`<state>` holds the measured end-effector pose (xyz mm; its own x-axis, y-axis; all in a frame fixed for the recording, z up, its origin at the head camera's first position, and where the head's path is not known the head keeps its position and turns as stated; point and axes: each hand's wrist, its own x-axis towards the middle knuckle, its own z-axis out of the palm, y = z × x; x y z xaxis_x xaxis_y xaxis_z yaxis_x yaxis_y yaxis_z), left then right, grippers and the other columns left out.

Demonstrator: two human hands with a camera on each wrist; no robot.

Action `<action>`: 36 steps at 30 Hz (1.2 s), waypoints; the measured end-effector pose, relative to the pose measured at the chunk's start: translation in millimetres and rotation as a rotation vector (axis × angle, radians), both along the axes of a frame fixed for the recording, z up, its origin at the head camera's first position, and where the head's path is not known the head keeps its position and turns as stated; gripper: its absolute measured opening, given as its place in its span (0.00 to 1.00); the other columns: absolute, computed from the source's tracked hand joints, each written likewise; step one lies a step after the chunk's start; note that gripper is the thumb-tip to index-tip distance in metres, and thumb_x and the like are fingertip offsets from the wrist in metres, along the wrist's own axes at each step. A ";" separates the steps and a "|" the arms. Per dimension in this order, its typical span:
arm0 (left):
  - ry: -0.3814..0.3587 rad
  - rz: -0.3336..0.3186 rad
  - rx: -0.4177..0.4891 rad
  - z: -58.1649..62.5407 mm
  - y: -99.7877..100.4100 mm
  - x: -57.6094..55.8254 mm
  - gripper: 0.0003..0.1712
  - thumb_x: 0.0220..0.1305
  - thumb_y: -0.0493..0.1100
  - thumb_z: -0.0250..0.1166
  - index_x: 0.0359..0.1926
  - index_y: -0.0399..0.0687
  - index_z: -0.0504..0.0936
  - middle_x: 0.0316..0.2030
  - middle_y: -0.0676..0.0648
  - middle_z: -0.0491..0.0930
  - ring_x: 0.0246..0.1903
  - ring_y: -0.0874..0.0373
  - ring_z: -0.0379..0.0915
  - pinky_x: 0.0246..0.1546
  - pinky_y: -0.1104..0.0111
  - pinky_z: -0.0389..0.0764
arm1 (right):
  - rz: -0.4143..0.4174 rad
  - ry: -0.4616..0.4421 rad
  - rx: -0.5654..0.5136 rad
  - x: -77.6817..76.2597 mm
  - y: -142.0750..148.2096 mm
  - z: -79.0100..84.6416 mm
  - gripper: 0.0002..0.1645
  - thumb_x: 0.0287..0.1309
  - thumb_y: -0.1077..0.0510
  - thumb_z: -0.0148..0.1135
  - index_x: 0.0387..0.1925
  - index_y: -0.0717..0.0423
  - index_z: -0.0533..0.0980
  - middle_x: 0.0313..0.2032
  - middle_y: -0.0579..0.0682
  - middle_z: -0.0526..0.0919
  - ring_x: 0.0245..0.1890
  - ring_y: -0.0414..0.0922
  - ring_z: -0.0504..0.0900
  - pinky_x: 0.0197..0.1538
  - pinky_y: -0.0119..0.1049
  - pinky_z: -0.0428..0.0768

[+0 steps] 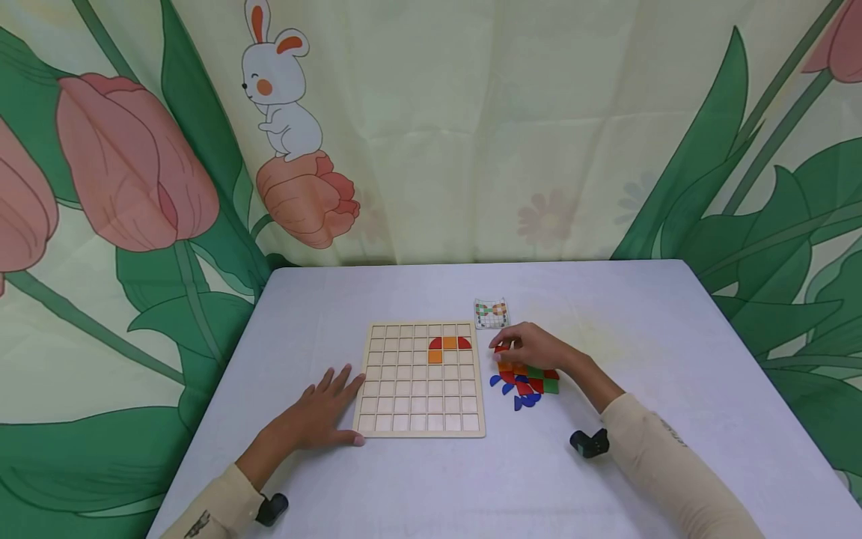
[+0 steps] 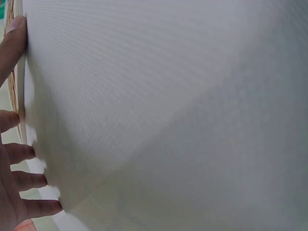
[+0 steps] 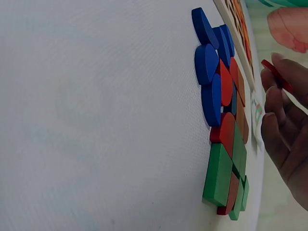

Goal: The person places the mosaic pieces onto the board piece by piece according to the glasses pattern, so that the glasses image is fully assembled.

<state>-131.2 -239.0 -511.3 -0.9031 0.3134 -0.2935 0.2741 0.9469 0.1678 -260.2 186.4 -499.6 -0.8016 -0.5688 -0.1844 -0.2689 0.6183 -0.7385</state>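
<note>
Wooden grid board (image 1: 404,389), ctr. of table (image 1: 431,486), w/ four pcs seated betw. 1 and 2 o'clock of board ctr.: two red rounded pcs (image 1: 465,343) flanking an orange sq. (image 1: 449,342), plus a second orange sq. (image 1: 435,357) in the row below, under the L red one. L hand (image 1: 319,415), approx. 8 o'clock of board: fingers spread wide, index and thumb touching the board's near-L edge. R hand (image 1: 535,346), betw. 2 and 3 o'clock: thumb and index pinch a thin red pc. (image 3: 276,76), held above the loose pcs. Loose pcs (image 1: 521,388), 3 o'clock of board, in a cluster: orange and green at the far side, red amid, blue rounded pcs (image 3: 206,62) mostly toward 6 o'clock; a green block (image 3: 217,175) shows large in R wrist view. Pattern card (image 1: 491,313), betw. 1 and 2 o'clock, near board corner: coloured shapes printed on a grid, small marks too tiny to read. Dark print on L sleeve (image 1: 222,501) and R sleeve (image 1: 673,464), likewise illegible. Backdrop (image 1: 539,75), 12 o'clock: printed rabbit (image 1: 296,135) at 11, large tulip (image 1: 135,165) at 10.
</note>
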 end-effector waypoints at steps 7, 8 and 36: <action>-0.003 0.003 0.001 1.7 0.7 0.9 0.65 0.49 0.78 0.66 0.79 0.53 0.54 0.79 0.37 0.47 0.77 0.31 0.41 0.67 0.32 0.57 | 0.035 -0.068 -0.070 2.6 -5.6 -1.7 0.20 0.63 0.56 0.67 0.56 0.55 0.82 0.37 0.48 0.87 0.29 0.46 0.81 0.34 0.36 0.84; -0.005 0.003 0.001 1.8 0.8 0.9 0.65 0.49 0.78 0.66 0.79 0.53 0.53 0.79 0.37 0.47 0.77 0.31 0.40 0.67 0.32 0.57 | 0.042 -0.082 -0.080 3.0 -6.3 -1.8 0.20 0.64 0.56 0.66 0.56 0.55 0.82 0.36 0.48 0.86 0.27 0.46 0.81 0.34 0.36 0.84; 0.008 -0.002 0.002 1.5 0.9 1.6 0.65 0.48 0.78 0.67 0.79 0.53 0.54 0.79 0.38 0.48 0.77 0.31 0.41 0.67 0.33 0.58 | 0.025 -0.081 -0.165 17.5 -60.0 -12.2 0.15 0.59 0.58 0.71 0.47 0.54 0.81 0.32 0.48 0.82 0.25 0.43 0.79 0.31 0.35 0.81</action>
